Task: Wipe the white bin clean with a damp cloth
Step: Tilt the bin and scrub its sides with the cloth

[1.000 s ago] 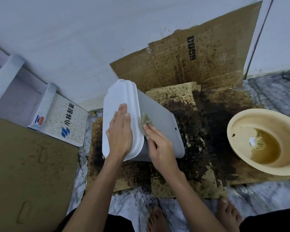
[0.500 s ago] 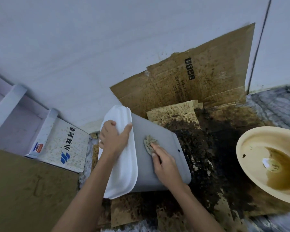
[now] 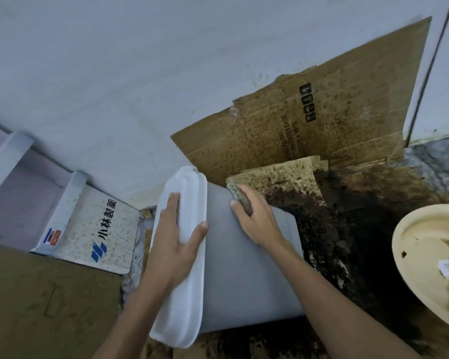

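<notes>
Mid-wipe, my left hand (image 3: 175, 244) lies flat, fingers straight, steadying the white bin (image 3: 244, 268), my right hand (image 3: 257, 221) pinching the damp cloth (image 3: 240, 196) at its far edge; next, I judge, firm strokes back across.

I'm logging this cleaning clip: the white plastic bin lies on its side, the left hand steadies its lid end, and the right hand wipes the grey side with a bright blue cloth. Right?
Not quite: in the head view the cloth is a dingy grey-green rag, not bright blue. The rest holds: the white plastic bin lies on its side, the left hand steadies its lid end, and the right hand wipes the grey side.
</notes>
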{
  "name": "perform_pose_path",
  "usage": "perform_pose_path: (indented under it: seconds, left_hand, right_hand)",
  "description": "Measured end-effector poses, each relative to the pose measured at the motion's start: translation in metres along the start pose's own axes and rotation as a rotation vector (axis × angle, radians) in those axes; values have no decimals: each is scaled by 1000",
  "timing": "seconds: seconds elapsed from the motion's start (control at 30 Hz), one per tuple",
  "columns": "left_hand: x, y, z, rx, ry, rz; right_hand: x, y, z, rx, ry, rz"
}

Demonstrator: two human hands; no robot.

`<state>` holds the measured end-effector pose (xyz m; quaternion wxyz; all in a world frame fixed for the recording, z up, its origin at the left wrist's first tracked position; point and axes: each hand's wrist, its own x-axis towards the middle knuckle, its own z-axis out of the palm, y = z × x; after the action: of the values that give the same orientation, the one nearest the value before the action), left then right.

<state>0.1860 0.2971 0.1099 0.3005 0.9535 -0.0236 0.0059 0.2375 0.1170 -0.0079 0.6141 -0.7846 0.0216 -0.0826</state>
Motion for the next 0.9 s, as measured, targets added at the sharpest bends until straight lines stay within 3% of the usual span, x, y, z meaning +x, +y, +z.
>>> perform_pose_path:
  seconds: [0.23,0.43,0.67,0.77,0.9]
  left_hand:
    - [-33,-5,-8,7,-37,185]
    - [-47,-1,-12,0,-21,241]
    - [-6,45,-22,-146,58,48]
    - [18,58,-30,-30,-60,82]
    - [44,50,-42,-21,-195,-26]
  right_hand:
    - [-22,7,-27,-136,33,-49]
    - [-36,-5,-41,-138,26,5]
    - [-79,-12,-44,-115,134,-43]
    - [-97,-18,-38,-128,168,-64]
    - [-112,-20,-36,-155,173,-70]
